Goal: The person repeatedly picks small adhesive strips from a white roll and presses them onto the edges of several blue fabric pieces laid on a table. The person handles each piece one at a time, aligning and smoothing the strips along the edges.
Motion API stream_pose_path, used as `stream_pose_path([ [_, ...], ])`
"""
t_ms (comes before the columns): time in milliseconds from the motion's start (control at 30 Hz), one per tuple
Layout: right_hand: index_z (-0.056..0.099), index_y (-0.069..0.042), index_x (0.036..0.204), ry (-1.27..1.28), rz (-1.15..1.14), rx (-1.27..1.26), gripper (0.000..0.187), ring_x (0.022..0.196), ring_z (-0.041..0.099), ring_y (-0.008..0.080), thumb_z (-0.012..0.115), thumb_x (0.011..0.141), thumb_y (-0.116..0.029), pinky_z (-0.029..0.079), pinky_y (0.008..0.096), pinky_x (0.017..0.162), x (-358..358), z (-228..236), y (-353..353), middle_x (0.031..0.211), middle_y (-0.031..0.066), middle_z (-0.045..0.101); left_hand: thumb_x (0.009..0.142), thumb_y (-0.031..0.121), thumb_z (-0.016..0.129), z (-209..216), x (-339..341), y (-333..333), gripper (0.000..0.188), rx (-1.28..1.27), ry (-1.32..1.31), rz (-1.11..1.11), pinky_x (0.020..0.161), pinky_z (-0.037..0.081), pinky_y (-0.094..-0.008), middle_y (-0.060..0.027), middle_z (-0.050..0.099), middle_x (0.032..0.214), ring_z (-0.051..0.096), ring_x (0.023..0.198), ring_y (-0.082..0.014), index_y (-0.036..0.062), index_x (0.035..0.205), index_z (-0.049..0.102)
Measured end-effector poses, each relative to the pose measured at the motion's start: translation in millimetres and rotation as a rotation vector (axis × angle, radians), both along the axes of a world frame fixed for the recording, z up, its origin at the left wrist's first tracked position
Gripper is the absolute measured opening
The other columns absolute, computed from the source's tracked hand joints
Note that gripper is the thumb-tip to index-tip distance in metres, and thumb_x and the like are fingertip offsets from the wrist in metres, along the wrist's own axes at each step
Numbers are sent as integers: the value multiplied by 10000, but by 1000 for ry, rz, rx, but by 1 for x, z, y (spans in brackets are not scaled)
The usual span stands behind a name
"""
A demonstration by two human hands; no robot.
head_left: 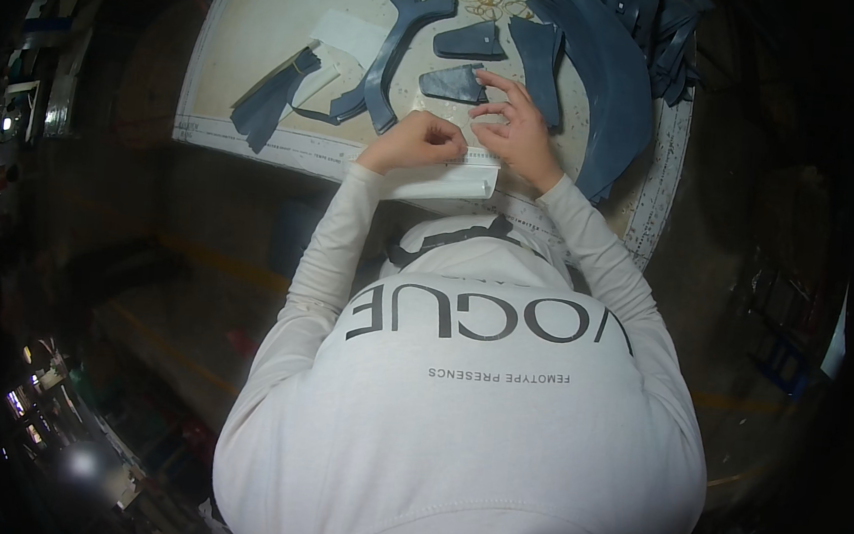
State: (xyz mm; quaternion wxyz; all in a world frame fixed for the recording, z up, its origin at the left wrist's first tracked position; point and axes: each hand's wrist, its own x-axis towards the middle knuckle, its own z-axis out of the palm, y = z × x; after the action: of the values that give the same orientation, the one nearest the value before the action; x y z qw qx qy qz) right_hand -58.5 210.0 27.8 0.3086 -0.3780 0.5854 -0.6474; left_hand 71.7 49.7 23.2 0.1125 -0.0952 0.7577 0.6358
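Blue-grey tapered flat piece [448, 82] lies just beyond both hands; the right hand [524, 136] has its fingers spread and curved at the piece's right end, contact indeterminable. The left hand [412, 143] is curled with fingers folded inward, any grip on an object indeterminable. A white trough-shaped tray [444, 184] sits just nearer the body than the hands, a blue-grey curved strip [387, 68] beyond the left hand, and large blue-grey crescent-shaped pieces [615, 106] to the right hand's right.

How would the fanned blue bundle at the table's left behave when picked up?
The fanned blue bundle would probably hang floppily, as it looks thin and soft. It may come apart, since its near end spreads out. Rolling seems unlikely: it lies fairly flat.
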Motion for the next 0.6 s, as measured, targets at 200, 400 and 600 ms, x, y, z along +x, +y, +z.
stream_pose_path([
  [200, 686, -56, 1061, 310, -53, 336, 245, 936, 624, 110, 675, 817, -31, 490, 232, 775, -50, -24, -16, 1073, 56, 649, 831, 190, 669, -14, -21, 1, 194, -543, 388, 49, 761, 511, -315, -104, 673, 949, 655, 849, -241, 41, 951, 702],
  [400, 676, -84, 786, 785, -174, 368, 82, 991, 559, 259, 722, 761, -147, 490, 377, 842, -50, -39, -42, 931, 58, 602, 709, 138, 796, -25, -49, -39, 391, -659, 374, 141, 810, 516, -326, -78, 600, 1112, 629, 903, -252, 80, 1066, 651],
  [600, 659, -83, 782, 1019, -158, 375, 70, 991, 558, 220, 710, 761, -126, 524, 366, 798, -43, -48, -51, 941, 32, 559, 676, 201, 836, -35, -51, -43, 423, -763, 426, 104, 761, 510, -325, -69, 611, 1027, 602, 826, -230, 80, 1038, 653],
])
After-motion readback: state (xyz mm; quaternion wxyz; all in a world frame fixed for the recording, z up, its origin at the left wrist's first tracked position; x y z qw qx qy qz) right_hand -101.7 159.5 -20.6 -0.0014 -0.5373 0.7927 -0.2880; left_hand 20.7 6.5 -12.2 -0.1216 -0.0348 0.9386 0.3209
